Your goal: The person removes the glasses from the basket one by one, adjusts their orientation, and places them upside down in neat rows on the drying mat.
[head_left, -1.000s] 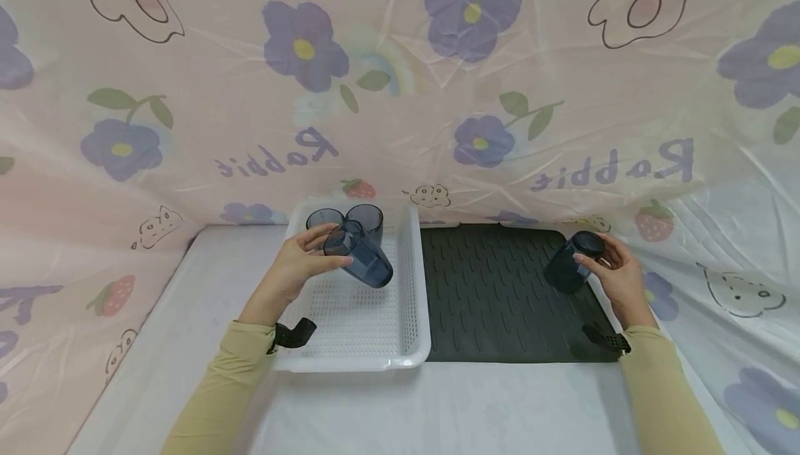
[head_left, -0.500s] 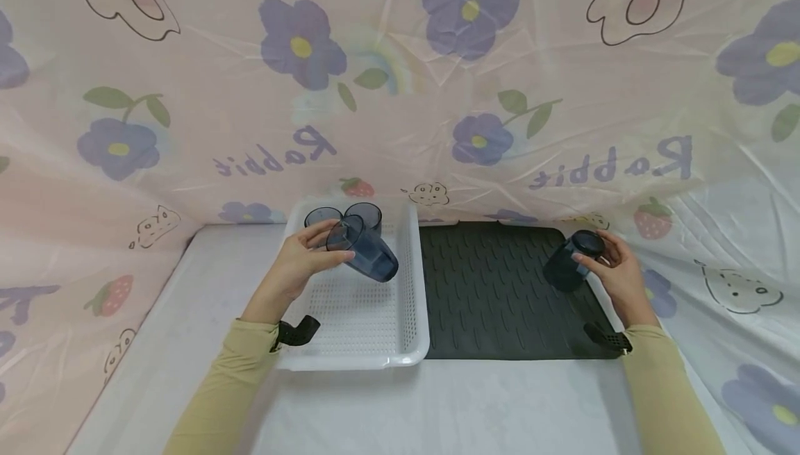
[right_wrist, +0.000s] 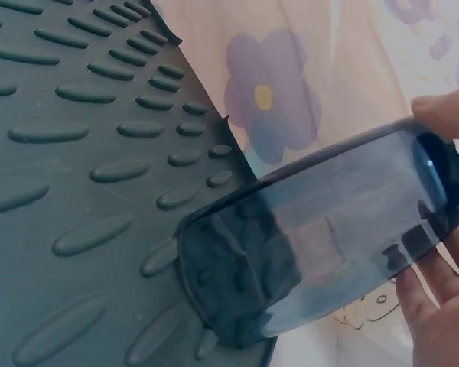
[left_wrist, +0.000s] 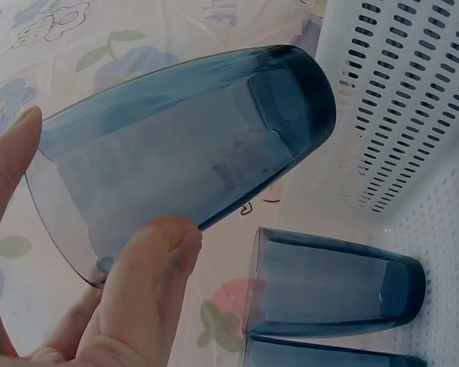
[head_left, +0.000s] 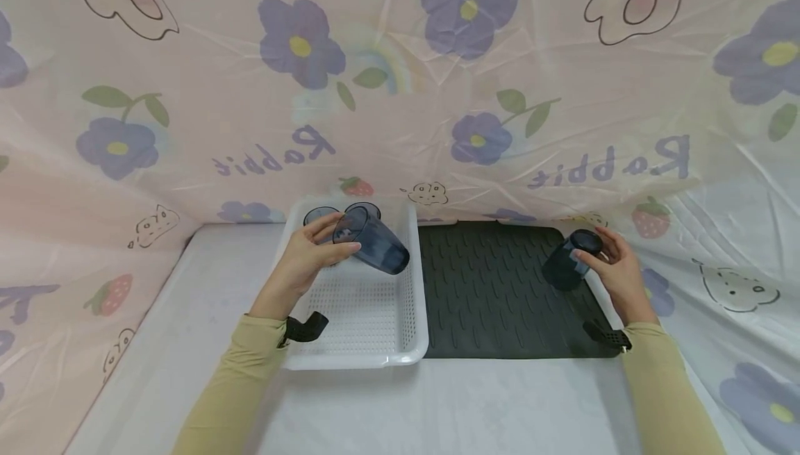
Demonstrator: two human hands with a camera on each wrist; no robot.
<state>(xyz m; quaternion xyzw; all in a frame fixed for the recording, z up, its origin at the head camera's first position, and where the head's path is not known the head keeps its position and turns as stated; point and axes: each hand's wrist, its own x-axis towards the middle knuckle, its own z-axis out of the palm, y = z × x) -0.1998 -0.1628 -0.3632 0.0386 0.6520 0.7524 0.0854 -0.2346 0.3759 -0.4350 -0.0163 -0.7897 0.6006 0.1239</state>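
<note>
Two blue tumblers (left_wrist: 336,284) stand in the perforated basket (head_left: 356,362), centre-left, beside a ribbed mat (head_left: 487,288). The left hand (head_left: 303,260) pinches a tilted tumbler (head_left: 382,246) near its rim; frame right, the right hand (head_left: 621,280) grips an inverted tumbler (head_left: 562,269) near its base.

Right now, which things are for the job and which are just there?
Seemingly for the job:
left hand, holding a blue glass
right hand, holding an upturned glass
two more glasses, standing in the white basket
dark ridged mat

Seemingly just there:
flowery cloth behind
white table underneath
</note>
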